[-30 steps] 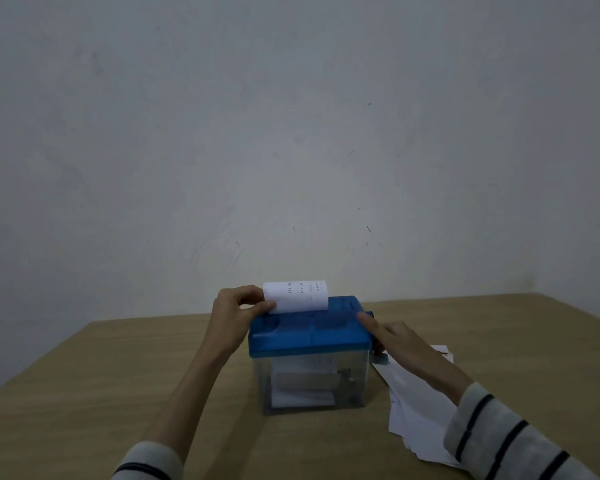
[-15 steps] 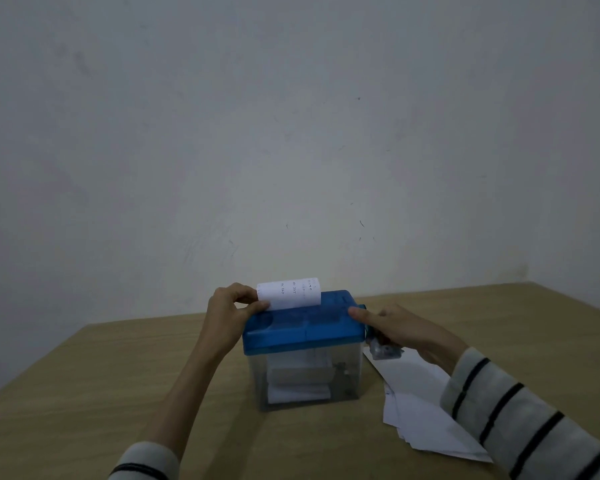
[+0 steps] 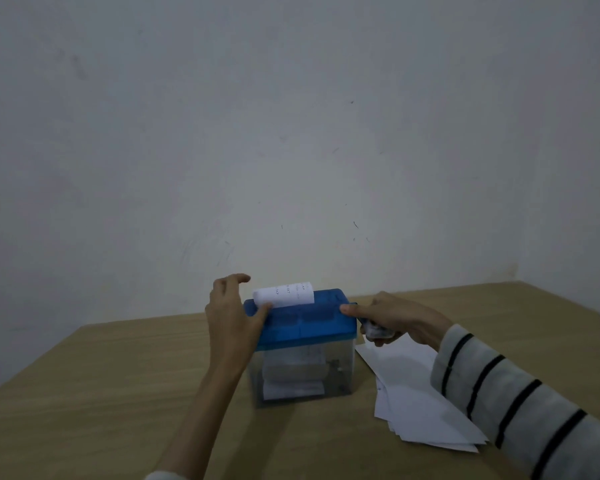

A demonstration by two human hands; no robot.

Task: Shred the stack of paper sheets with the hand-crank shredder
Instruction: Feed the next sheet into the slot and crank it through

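Paper point(image 3: 284, 295) stood curled in the slot of the blue-lidded shredder point(image 3: 303, 344) at mid-table point(image 3: 118, 393). Left hand point(image 3: 231, 315) braced the lid's left end, thumb on the lid, fingers loosely spread above. Right hand point(image 3: 394, 317) gripped the crank point(image 3: 373, 330), thumb laid on the lid. Loose sheets point(image 3: 420, 407) lay just right of the shredder.

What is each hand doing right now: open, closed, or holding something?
Left hand: open, fingers lifted, thumb resting against the paper sheet at the shredder.
Right hand: curled round the crank handle, thumb on the shredder.
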